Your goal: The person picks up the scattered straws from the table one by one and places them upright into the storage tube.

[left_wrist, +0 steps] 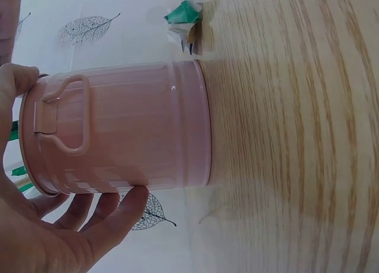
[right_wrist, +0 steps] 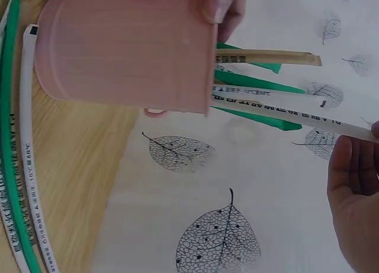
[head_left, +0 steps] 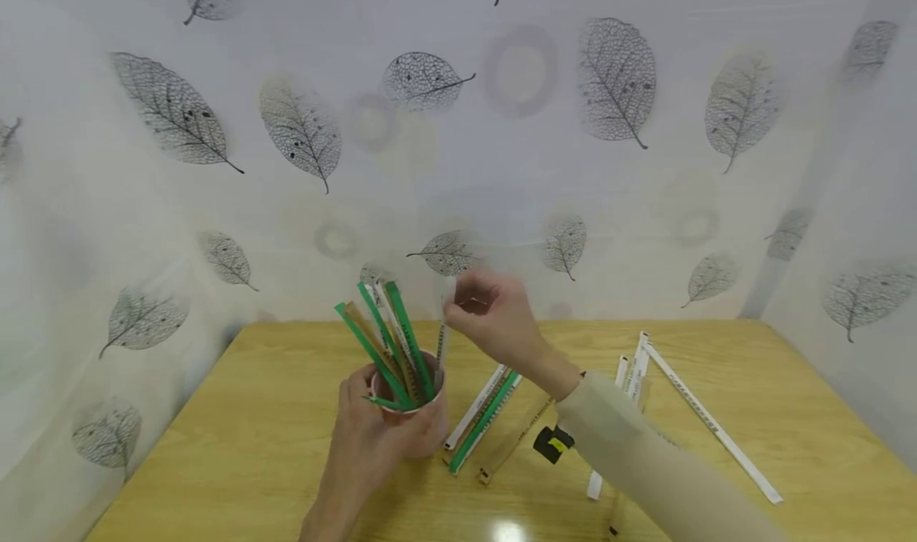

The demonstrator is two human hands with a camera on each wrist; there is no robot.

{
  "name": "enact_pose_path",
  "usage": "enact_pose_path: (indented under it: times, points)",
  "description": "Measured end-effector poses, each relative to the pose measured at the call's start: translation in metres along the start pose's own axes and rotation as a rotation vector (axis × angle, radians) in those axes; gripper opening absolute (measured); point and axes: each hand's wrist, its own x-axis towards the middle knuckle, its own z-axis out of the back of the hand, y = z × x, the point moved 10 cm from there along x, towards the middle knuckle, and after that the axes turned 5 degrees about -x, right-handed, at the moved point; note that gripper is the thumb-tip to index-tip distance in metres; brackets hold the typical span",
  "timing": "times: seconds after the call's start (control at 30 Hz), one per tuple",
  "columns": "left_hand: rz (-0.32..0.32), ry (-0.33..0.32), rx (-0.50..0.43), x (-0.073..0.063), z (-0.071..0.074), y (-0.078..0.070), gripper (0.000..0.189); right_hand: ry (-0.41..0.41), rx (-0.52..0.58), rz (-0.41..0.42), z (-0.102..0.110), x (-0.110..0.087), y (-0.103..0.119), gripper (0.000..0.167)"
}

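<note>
A pink metal bucket [head_left: 428,440] with a small side handle [left_wrist: 86,116] stands upright on the table. My left hand [head_left: 368,442] grips it near the rim, thumb and fingers spread around its side. Several paper-wrapped straws in green [head_left: 410,339], brown and white lean inside, their upper ends sticking out. Above the bucket's right side, my right hand [head_left: 494,315] pinches the top of a white wrapped straw [right_wrist: 296,116]. The lower end of that straw reaches into the bucket; its tip is hidden by the wall.
To the right of the bucket lies a row of white, brown and green wrapped straws [head_left: 485,424]. A brown straw [head_left: 512,450] lies apart, and white ones [head_left: 716,426] spread farther right, some partly behind my right sleeve [head_left: 637,454]. A leaf-printed curtain [head_left: 458,168] surrounds the table [head_left: 236,446].
</note>
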Motion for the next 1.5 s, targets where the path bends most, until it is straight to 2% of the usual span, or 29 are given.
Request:
enact_pose_path:
  times: [0.17, 0.27, 0.43, 0.67, 0.87, 1.03, 1.13, 1.2, 1.37, 1.43, 1.5]
  points:
    - [0.012, 0.008, -0.005, -0.002, 0.001, 0.002, 0.103, 0.064, -0.032, -0.042, -0.017, -0.007, -0.019, 0.01]
    - [-0.012, 0.007, -0.001, -0.001, 0.0, 0.001, 0.101, 0.071, -0.046, -0.056, -0.02, -0.009, -0.025, 0.011]
    - [-0.055, 0.005, 0.011, -0.001, -0.001, -0.002, 0.098, 0.055, -0.058, -0.065, -0.016, -0.009, -0.028, 0.011]
    - [-0.05, 0.005, -0.002, -0.001, -0.002, -0.001, 0.096, 0.048, -0.067, -0.098, -0.013, -0.012, -0.034, 0.01]
    - [-0.049, -0.019, 0.012, -0.002, 0.001, 0.001, 0.096, 0.082, -0.102, -0.076, -0.013, -0.012, -0.032, 0.009]
    - [-0.053, -0.022, 0.012, -0.001, 0.001, -0.002, 0.096, 0.117, -0.186, -0.087, 0.002, -0.017, -0.037, 0.012]
    - [-0.041, -0.019, 0.008, 0.0, 0.0, -0.002, 0.095, 0.229, -0.286, -0.084, 0.008, -0.029, -0.043, 0.01]
    - [-0.028, -0.014, 0.007, 0.0, 0.0, -0.001, 0.095, 0.359, -0.381, -0.042, 0.005, -0.044, -0.047, 0.01]
    - [-0.011, -0.005, 0.013, 0.002, -0.001, 0.0, 0.094, 0.734, -0.624, 0.068, -0.021, -0.098, -0.059, 0.015]
    - [-0.008, -0.005, 0.02, 0.002, 0.0, 0.0, 0.093, 0.84, -0.707, 0.096, -0.033, -0.119, -0.063, 0.019]
    - [-0.008, -0.004, 0.028, 0.002, 0.0, 0.0, 0.093, 0.911, -0.788, 0.126, -0.041, -0.134, -0.066, 0.021]
